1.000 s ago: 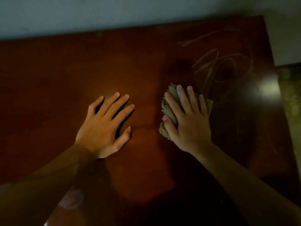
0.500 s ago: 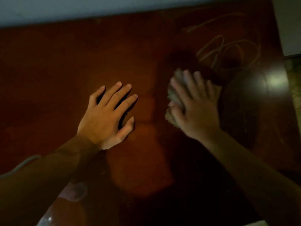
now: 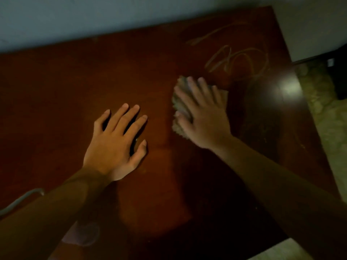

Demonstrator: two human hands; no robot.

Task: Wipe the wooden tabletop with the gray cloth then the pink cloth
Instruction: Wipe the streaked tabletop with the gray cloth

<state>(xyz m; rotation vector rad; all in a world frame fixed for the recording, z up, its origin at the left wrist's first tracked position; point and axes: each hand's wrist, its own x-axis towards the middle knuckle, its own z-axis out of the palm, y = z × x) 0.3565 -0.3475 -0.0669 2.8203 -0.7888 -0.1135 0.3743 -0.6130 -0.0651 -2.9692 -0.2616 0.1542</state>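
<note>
The right hand (image 3: 204, 117) lay flat on the gray cloth (image 3: 179, 107), fingers straight and spread, pressing it onto the wooden tabletop (image 3: 56, 102); hand and cloth were blurred. The cloth showed at the hand's nine o'clock side and under the fingertips. At eight o'clock from it the left hand (image 3: 116, 145) rested palm down on the bare wood, fingers splayed, holding nothing. Pale looping streaks (image 3: 238, 57) marked the surface at one o'clock from the cloth. A pinkish shape (image 3: 82, 235) lay at the near edge, too dim to identify.
</note>
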